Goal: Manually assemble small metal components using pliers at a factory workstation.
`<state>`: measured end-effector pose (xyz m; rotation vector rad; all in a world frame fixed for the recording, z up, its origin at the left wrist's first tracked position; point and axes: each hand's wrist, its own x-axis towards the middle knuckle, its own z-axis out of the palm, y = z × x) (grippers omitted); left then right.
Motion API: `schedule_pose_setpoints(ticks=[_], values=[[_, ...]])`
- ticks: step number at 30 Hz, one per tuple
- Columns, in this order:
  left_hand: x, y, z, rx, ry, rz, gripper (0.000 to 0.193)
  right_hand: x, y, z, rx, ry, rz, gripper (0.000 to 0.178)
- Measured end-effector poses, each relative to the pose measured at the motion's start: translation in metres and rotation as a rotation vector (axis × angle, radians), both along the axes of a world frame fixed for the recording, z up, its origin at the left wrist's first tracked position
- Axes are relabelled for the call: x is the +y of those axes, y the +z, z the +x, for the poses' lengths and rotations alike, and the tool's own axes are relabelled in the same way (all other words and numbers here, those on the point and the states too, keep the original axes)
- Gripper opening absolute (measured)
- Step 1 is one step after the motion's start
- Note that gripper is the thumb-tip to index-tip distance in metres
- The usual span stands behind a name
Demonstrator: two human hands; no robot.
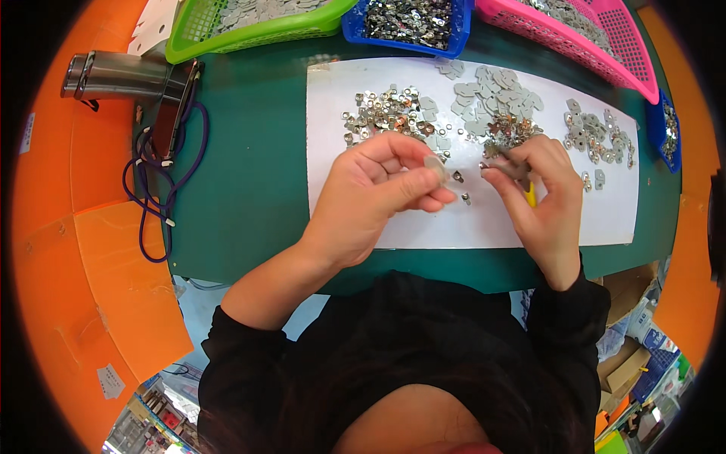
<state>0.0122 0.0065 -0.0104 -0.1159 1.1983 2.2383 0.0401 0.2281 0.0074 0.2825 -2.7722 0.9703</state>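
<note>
My left hand is closed in a pinch on a small grey flat plate, held above the white sheet. To its right, my right hand is closed around a plier-like tool with a yellow handle; its exact kind is blurred. Something tiny and shiny shows at the right thumb tip, too small to name. Between the hands lie loose metal clips. Beyond the left hand is a pile of shiny metal clips. Past the right hand lie grey plates and more small metal pieces.
Along the far edge stand a green basket, a blue tray and a pink basket. A plate-and-clip group lies right, near a small blue bin. A steel tumbler, phone and purple cord sit left.
</note>
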Motion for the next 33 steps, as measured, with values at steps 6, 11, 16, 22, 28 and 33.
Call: schedule_pose_setpoints(ticks=[6, 11, 16, 22, 28, 33], values=[[0.004, -0.001, 0.010, 0.113, -0.076, -0.047, 0.019, -0.026, 0.006, -0.002, -0.096, 0.005, -0.337, 0.011], [0.004, -0.001, 0.010, 0.151, -0.029, -0.049, 0.018, -0.031, 0.006, -0.003, -0.061, 0.030, -0.392, 0.018], [0.006, -0.002, 0.011, 0.149, -0.036, -0.035, 0.016, -0.032, 0.005, 0.002, -0.177, -0.022, -0.583, 0.014], [0.007, -0.005, 0.011, 0.156, -0.017, 0.039, 0.013, -0.033, 0.007, 0.004, -0.213, -0.010, -0.676, 0.008], [0.005, -0.006, 0.009, 0.100, -0.068, 0.112, 0.017, -0.030, 0.005, 0.004, -0.205, 0.063, -0.666, 0.009], [0.007, -0.001, 0.013, 0.360, -0.035, -0.143, 0.025, -0.029, 0.000, 0.006, -0.270, 0.087, -0.732, 0.008]])
